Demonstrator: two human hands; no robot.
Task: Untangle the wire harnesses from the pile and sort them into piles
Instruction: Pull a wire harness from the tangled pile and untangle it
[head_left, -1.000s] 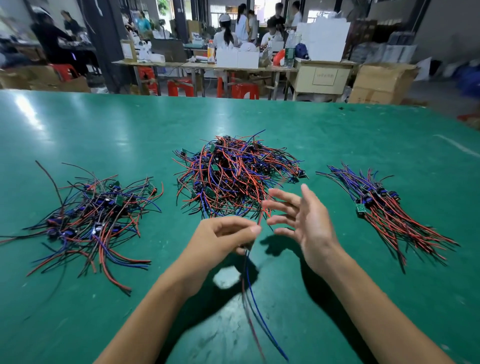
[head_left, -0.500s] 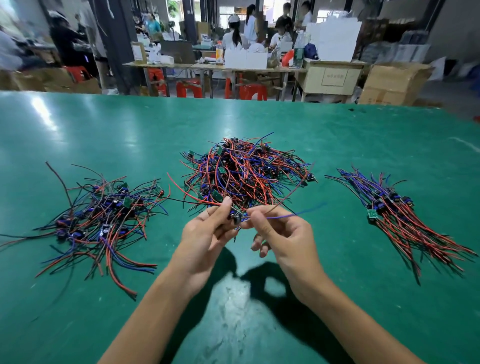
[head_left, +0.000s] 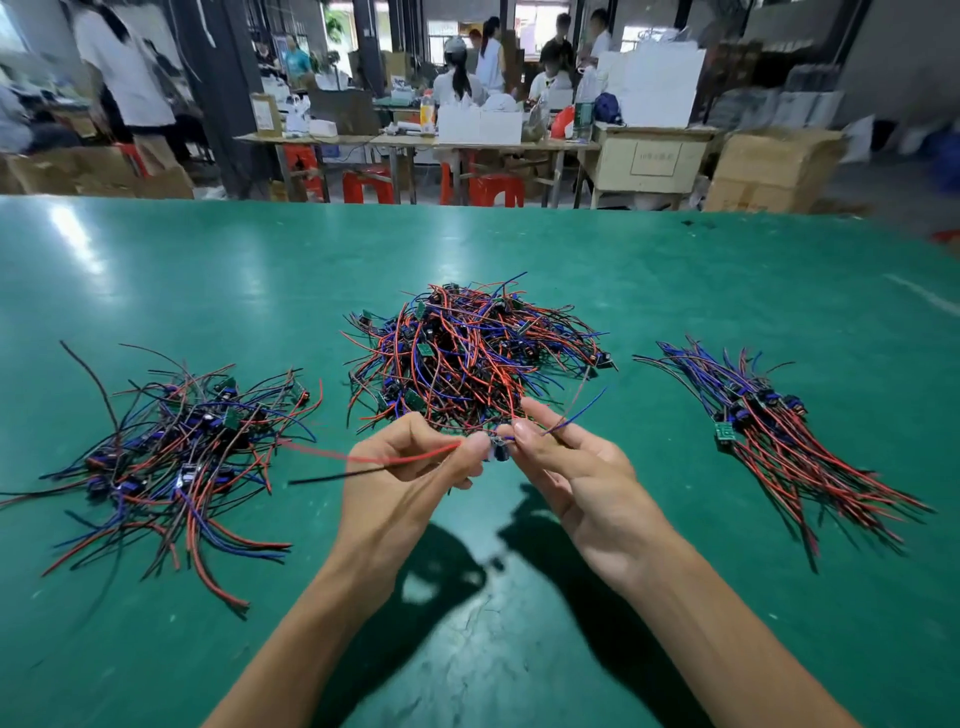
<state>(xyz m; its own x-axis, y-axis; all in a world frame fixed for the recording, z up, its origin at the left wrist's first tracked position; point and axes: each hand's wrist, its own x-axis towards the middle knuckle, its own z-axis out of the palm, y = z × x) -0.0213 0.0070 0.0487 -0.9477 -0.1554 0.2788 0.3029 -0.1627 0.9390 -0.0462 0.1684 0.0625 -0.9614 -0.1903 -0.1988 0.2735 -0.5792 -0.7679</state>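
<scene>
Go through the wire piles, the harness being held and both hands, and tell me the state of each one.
Middle pile: tangled heap, resting on the green table.
Left pile: loose, wires splayed in many directions.
Right pile: tidy, wires lying roughly parallel.
Held harness: lifted off the table, red and black wires trailing left, blue wire trailing right.
Left hand: pinches the harness.
Right hand: pinches the harness.

Single head-worn wide-angle view, angled forward and down across the green table (head_left: 156, 270). Both forearms enter close from the bottom edge. Workshop background lies far off.
</scene>
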